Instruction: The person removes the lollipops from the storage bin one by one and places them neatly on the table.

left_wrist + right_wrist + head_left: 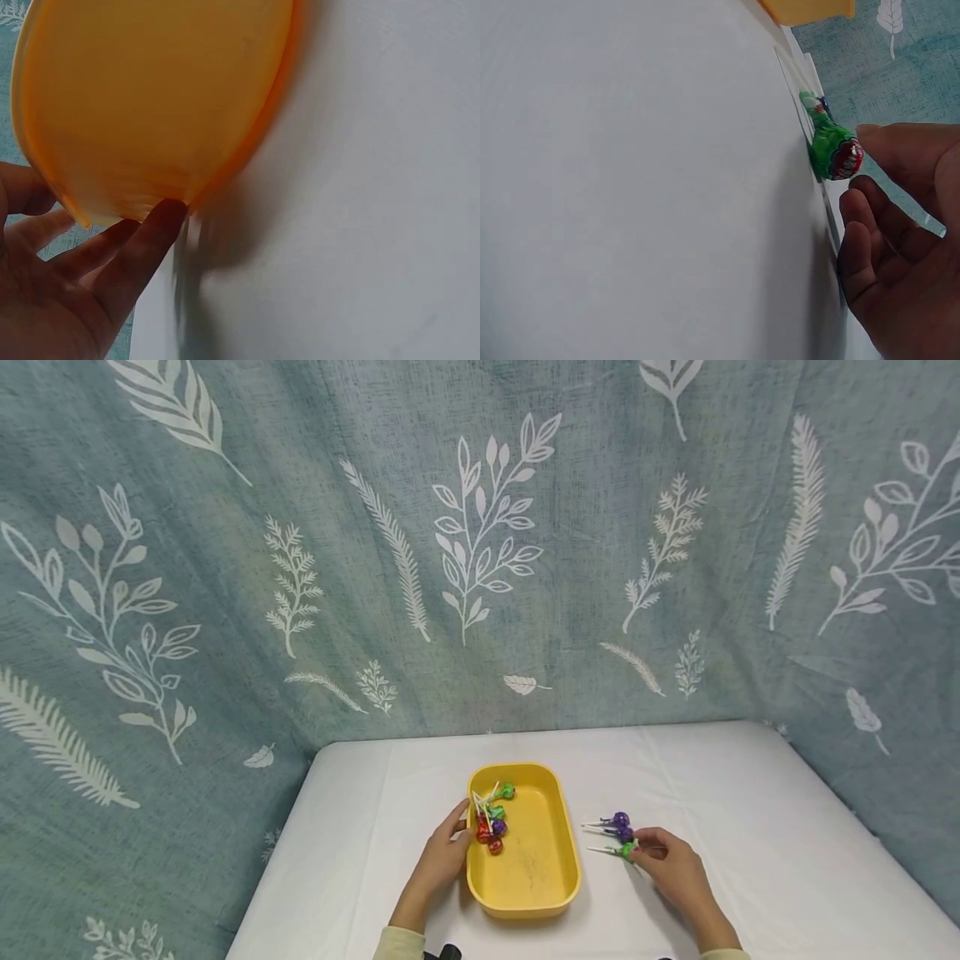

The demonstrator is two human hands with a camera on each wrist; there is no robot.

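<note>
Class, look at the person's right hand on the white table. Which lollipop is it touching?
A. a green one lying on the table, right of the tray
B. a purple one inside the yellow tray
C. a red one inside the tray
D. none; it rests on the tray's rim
A: the right hand has its fingertips on the green lollipop lying on the table, outside the yellow tray.

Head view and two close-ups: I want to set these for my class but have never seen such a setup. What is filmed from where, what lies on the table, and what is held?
No machine here: a person wears a camera on the head and one on each wrist. The head view shows a white table with a yellow tray holding several wrapped lollipops. The left hand touches the tray's side with straight fingers, as its wrist view shows. The right hand is at a green lollipop; two purple lollipops lie beside it.
</note>
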